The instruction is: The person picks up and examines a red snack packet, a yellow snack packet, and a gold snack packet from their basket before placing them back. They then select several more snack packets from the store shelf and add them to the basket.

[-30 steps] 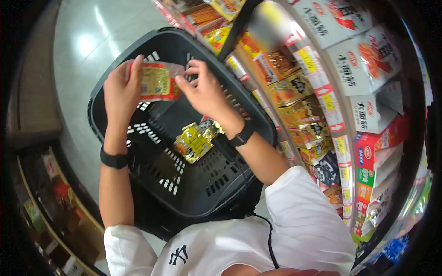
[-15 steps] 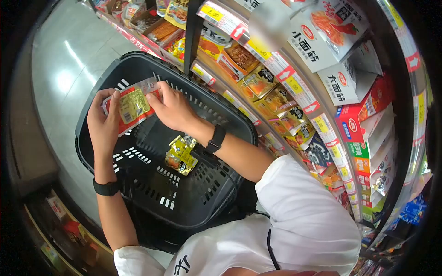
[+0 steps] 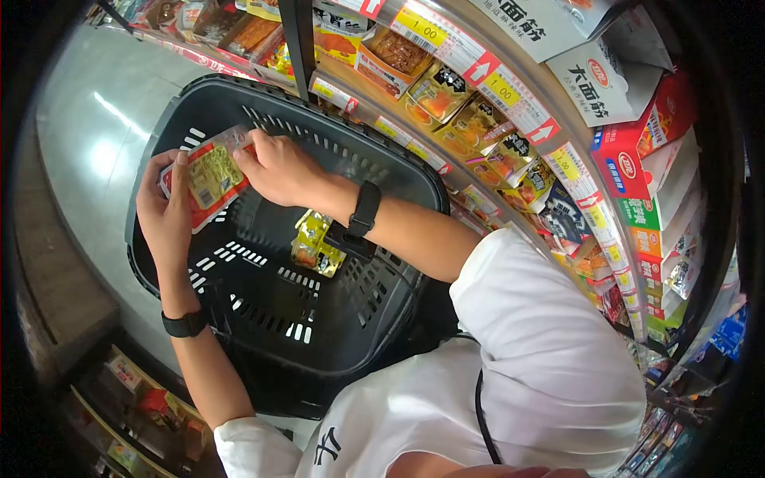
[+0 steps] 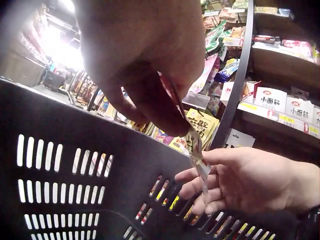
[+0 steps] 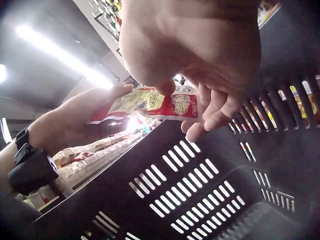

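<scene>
- Over the basket (image 3: 351,342), toward its left side, we hold a red packet (image 3: 213,182) tilted, its yellow panel facing up at us; the packet's upper end is clear film.
- Our left hand (image 3: 166,199) grips the packet's left end; its thumb lies along the face, the fingers go behind, so they pinch it.
- Our right hand (image 3: 285,171) pinches the packet's far corner; from the right wrist, we see the thumb on top and the other fingers bent below, slightly apart.
- Down on the basket's floor, we see yellow packets (image 3: 315,247), well apart from the red one; black bands (image 3: 185,324) circle both our wrists.
- To our right, shelves carry bagged snacks (image 3: 478,123), price tags (image 3: 504,89), white boxes (image 3: 594,84) and a red box (image 3: 625,163).
</scene>
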Demonstrator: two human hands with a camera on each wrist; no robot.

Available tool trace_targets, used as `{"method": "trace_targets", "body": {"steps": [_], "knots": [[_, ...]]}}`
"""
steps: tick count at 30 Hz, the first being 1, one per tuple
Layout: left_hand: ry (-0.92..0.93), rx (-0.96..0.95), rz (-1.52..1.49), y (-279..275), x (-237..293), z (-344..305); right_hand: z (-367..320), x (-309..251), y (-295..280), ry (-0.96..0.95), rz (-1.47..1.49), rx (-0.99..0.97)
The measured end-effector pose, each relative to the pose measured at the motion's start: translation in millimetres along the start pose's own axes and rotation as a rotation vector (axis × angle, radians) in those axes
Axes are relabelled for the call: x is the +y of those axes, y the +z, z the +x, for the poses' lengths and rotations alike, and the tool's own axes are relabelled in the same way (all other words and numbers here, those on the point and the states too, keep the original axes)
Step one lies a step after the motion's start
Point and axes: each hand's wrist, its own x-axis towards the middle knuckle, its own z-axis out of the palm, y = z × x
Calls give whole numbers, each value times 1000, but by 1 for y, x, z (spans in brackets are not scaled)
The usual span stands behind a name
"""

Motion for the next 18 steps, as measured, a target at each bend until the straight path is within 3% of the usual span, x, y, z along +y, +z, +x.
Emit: {"method": "trace_targets", "body": {"steps": [13, 18], "knots": [[33, -16, 17, -2, -5, 2, 3, 3, 7, -34, 11, 55], [-39, -32, 24, -3, -8, 3, 5, 2, 4, -38, -1, 64]]}}
